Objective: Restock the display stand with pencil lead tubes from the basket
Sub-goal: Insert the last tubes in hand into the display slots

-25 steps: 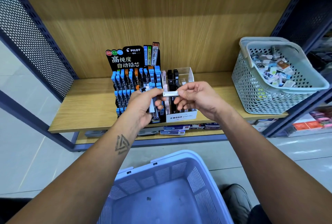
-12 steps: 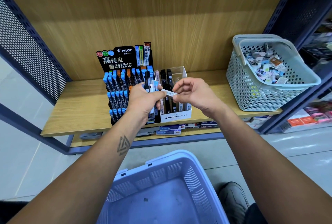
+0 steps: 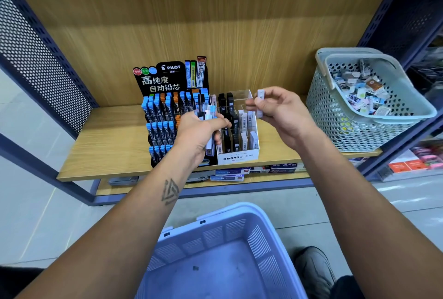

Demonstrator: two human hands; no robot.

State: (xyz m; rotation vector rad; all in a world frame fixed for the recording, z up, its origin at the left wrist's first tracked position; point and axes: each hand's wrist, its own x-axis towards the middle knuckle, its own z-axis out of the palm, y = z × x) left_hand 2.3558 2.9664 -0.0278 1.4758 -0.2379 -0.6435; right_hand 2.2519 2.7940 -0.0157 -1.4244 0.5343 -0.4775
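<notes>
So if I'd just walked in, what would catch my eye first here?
Probably the two hands over the wooden shelf: the left hand grips a bundle of lead tubes in front of the black Pilot stand, while the right hand pinches a single pale tube above the white Mono box. Next, the grey basket of small packets on the right.

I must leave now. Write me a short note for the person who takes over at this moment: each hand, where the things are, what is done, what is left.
Left hand: grips a bunch of slim lead tubes in front of the black Pilot display stand.
Right hand: pinches one pale grey lead tube upright above the white Mono box.
Done: many slots in both already hold tubes.
Left: place the held tubes. The blue plastic basket on the floor looks nearly empty.
</notes>
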